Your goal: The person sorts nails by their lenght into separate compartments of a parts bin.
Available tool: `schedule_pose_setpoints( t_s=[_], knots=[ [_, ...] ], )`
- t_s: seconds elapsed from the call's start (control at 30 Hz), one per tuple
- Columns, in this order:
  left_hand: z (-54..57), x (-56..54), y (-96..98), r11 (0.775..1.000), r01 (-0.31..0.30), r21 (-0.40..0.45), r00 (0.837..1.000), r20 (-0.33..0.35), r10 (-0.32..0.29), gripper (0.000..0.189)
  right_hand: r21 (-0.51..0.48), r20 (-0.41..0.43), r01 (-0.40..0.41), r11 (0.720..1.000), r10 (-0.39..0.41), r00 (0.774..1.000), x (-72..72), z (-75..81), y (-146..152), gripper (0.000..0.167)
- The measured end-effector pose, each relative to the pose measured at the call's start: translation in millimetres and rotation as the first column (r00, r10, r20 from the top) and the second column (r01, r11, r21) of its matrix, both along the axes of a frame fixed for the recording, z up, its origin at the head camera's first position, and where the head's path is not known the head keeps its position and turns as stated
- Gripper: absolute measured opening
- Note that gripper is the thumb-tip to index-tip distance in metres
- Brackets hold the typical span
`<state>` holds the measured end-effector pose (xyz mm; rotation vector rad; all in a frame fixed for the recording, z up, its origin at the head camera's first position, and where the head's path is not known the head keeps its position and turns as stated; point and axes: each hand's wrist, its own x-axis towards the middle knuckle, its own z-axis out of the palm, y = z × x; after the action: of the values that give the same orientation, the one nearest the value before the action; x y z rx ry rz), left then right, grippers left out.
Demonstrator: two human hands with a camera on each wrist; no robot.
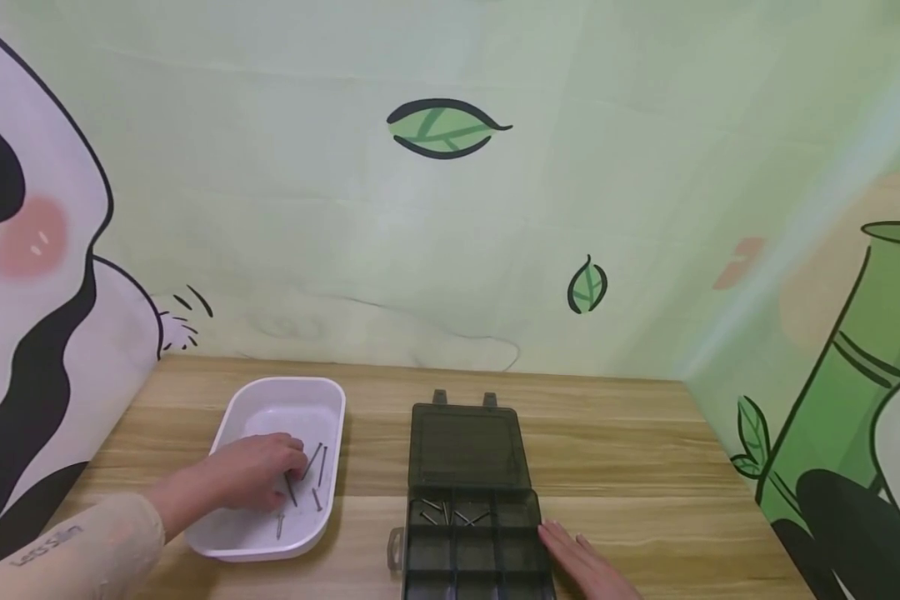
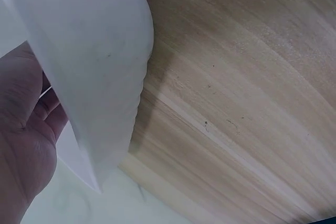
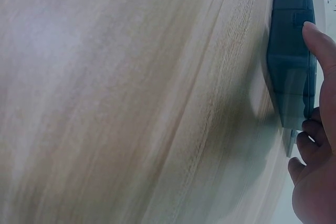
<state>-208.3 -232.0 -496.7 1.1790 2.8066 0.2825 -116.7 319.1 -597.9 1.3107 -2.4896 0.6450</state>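
Observation:
My left hand reaches down into a white tray, fingers bent among several screws. One dark screw lies between thumb and fingers; whether they pinch it is unclear. In the left wrist view the wall of the tray hides the fingertips of that hand. My right hand touches the right side of a dark, see-through compartment box with extended fingers. Its lid lies folded back. Several screws sit in the back row of compartments.
A wooden table bears the tray at left and the box to its right, with bare wood between them. A printed backdrop with leaves and bamboo rises behind the table's back edge. A grey latch sticks out from the box's left side.

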Motion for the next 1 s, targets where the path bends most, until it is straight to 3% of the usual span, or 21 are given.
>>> schedule_pose_setpoints(
  t_s=[0.13, 0.4, 0.63, 0.87, 1.0],
  knots=[
    [-0.5, 0.4, -1.7, 1.0, 0.01, 0.0, 1.0, -0.016, -0.01, 0.032, 0.024, 0.027, 0.008, 1.0, -0.009, 1.0, 0.5, -0.3, 1.3, 0.088],
    [-4.4, 1.9, -5.9, 1.0, 0.01, -0.006, 0.999, -0.038, -0.01, 0.035, 0.085, -0.002, 0.023, 0.996, -0.023, 1.0, -0.8, -6.4, 5.6, 0.089],
    [-4.9, 5.6, -10.5, 1.0, 0.003, -0.008, 0.998, -0.055, -0.004, 0.034, -0.002, -0.01, 0.001, 1.0, -0.002, 1.0, 3.0, 3.4, -1.9, 0.083],
    [8.4, 5.3, -9.7, 0.999, -0.033, 0.009, 0.998, -0.056, 0.033, 0.035, -0.014, 0.109, 0.014, 1.0, -0.013, 0.994, 5.3, 2.5, -0.3, 0.085],
    [21.3, 3.3, -5.5, 0.999, -0.035, 0.029, 0.997, -0.071, 0.037, 0.033, 0.008, 0.086, 0.033, 0.999, -0.034, 0.996, 4.9, -0.8, 1.4, 0.088]
  ],
)
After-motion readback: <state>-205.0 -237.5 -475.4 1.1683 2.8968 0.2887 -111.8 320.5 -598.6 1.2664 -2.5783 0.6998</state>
